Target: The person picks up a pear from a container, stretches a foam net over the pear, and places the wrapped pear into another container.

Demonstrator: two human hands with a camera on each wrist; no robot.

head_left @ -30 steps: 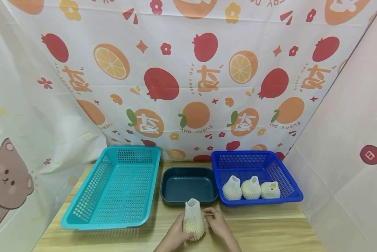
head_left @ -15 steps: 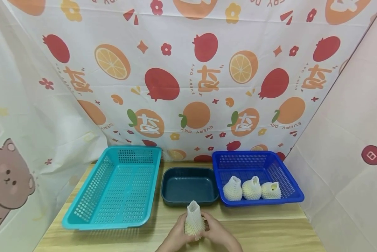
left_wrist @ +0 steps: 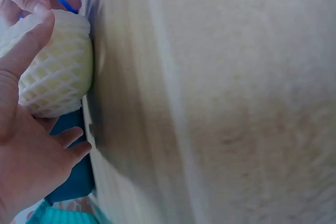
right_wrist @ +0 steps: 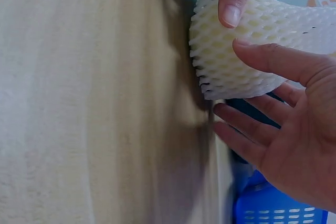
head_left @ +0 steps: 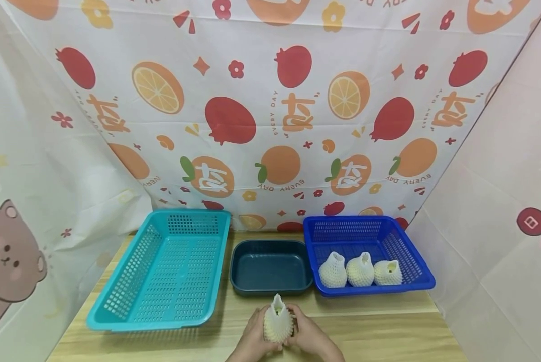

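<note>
A pale yellow-green fruit in a white foam net is held between both hands, low in the middle of the head view. The net's open, pointed end faces up, and a bit of the fruit's top shows inside. My left hand grips its left side, with the thumb lying across the net in the left wrist view. On the other side my right hand holds it, thumb on the mesh and fingers behind, as the right wrist view shows. Straight ahead of the hands stands a dark teal tray.
A blue basket at the right holds three foam-netted fruits along its front. To the left stands a larger turquoise basket. Everything rests on a wooden table, with a fruit-print cloth hanging behind.
My right hand has moved in from beside the fruit and now holds it too. The net's tall neck has become lower and the fruit's top shows through its opening.
</note>
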